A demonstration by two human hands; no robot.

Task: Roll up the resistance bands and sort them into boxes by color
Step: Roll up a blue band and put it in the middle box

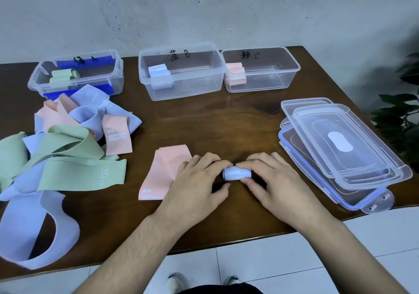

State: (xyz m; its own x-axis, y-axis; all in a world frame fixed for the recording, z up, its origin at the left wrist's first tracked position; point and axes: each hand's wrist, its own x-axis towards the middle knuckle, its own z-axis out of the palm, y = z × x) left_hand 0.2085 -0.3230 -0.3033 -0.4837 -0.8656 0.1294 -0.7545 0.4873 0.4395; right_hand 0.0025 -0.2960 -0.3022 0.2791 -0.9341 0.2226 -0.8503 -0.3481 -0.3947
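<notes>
On the brown wooden table (pixel 204 121) stand three clear plastic boxes: the left one (pixel 76 74) holds green rolls, the middle one (pixel 181 74) a blue roll, the right one (pixel 260 69) a pink roll. Near me, my left hand (pixel 199 180) and right hand (pixel 272 180) pinch the small, tightly rolled light-blue resistance band (pixel 237 173) by its ends, just above the tabletop.
</notes>
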